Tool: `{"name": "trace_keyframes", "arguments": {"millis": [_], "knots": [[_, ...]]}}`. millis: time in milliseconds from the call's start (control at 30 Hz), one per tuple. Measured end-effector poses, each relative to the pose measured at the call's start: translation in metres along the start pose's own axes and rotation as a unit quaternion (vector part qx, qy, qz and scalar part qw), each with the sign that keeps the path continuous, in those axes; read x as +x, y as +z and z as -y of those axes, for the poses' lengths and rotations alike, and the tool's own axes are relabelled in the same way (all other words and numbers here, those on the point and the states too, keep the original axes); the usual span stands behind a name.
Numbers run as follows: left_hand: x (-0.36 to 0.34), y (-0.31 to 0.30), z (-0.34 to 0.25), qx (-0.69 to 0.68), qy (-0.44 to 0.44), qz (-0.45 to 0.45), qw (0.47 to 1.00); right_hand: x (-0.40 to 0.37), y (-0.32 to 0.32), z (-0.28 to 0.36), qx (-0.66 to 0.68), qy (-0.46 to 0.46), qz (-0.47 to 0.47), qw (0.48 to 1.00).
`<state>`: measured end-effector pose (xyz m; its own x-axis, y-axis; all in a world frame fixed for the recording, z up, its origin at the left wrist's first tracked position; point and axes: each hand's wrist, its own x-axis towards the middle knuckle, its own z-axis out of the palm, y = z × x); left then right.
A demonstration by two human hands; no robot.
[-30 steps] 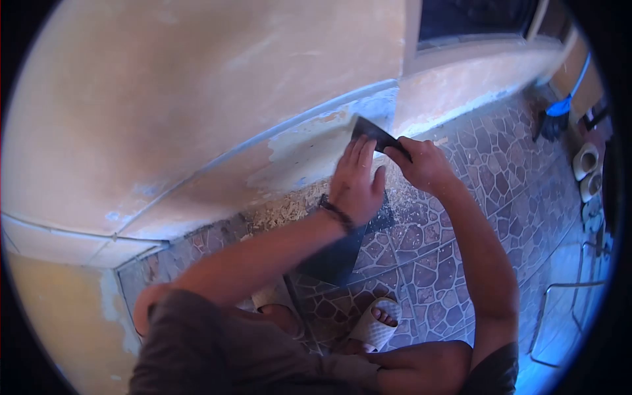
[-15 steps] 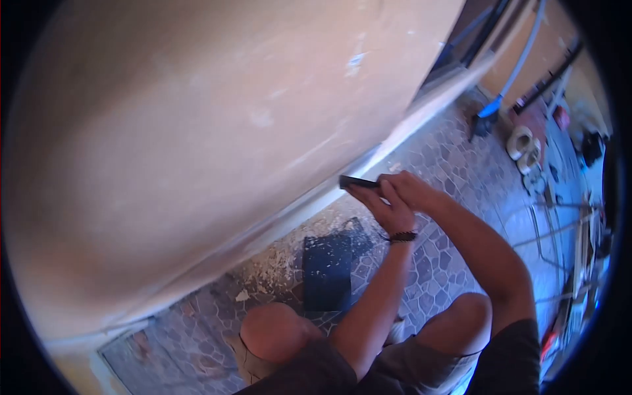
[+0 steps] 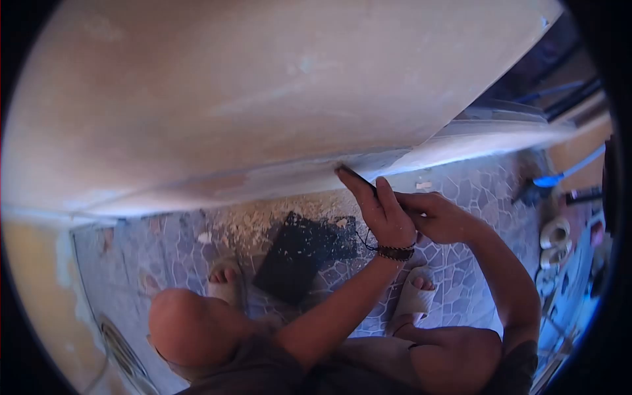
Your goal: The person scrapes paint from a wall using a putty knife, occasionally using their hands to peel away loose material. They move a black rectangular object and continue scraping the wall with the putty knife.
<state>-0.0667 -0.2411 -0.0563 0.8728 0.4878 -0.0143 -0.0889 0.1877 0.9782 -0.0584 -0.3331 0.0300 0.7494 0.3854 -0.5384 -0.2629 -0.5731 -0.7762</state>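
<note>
I crouch close to an orange-painted wall (image 3: 263,79). My right hand (image 3: 440,217) grips the handle of a dark scraper (image 3: 355,176), whose blade meets the pale stripped band at the wall's base (image 3: 283,172). My left hand (image 3: 382,212), with a beaded bracelet on its wrist, lies flat on top of the blade and presses it against the wall. Most of the tool is hidden under both hands.
Paint flakes (image 3: 263,220) litter the stone-pattern tiled floor (image 3: 474,191) along the wall. A dark flat mat (image 3: 296,253) lies on the tiles between my sandalled feet (image 3: 413,293). At the right stand a blue-headed broom (image 3: 546,179) and white sandals (image 3: 554,238).
The view swung left and tilted as my head moved. The scraper and both hands stayed together against the base of the wall, now with the blade lower on the stripped band.
</note>
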Motion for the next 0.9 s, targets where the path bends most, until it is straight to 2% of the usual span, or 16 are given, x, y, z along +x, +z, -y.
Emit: {"name": "trace_keyframes", "arguments": {"millis": [100, 200, 300, 433, 467, 667, 767, 867, 900], "knots": [[-0.002, 0.017, -0.003, 0.015, 0.009, -0.053, 0.998, -0.006, -0.019, -0.011, 0.008, 0.044, 0.051, 0.998], [0.003, 0.034, -0.002, 0.033, 0.022, -0.097, 0.994, 0.009, -0.024, -0.056, 0.031, -0.148, 0.02, 0.988], [0.003, 0.037, 0.003, 0.058, 0.035, -0.137, 0.988, 0.014, -0.028, -0.053, 0.081, -0.112, 0.051, 0.989], [0.003, 0.024, 0.002, 0.093, 0.05, -0.104, 0.989, 0.012, -0.014, -0.056, 0.193, -0.079, 0.062, 0.976], [0.001, 0.022, 0.003, 0.12, 0.057, -0.095, 0.987, 0.012, -0.009, -0.057, 0.181, -0.111, 0.035, 0.976], [-0.009, 0.022, -0.003, 0.134, 0.08, -0.017, 0.988, -0.004, -0.015, -0.057, 0.142, -0.106, 0.004, 0.984], [-0.009, 0.015, -0.008, 0.119, 0.054, -0.025, 0.991, -0.001, -0.005, -0.051, 0.097, -0.109, -0.027, 0.989], [-0.01, 0.011, -0.01, 0.108, 0.121, -0.017, 0.987, -0.01, 0.002, -0.037, 0.094, -0.05, -0.063, 0.992], [-0.01, 0.012, -0.013, 0.09, 0.117, -0.017, 0.989, -0.013, 0.0, -0.03, 0.067, -0.043, -0.072, 0.994]]}}
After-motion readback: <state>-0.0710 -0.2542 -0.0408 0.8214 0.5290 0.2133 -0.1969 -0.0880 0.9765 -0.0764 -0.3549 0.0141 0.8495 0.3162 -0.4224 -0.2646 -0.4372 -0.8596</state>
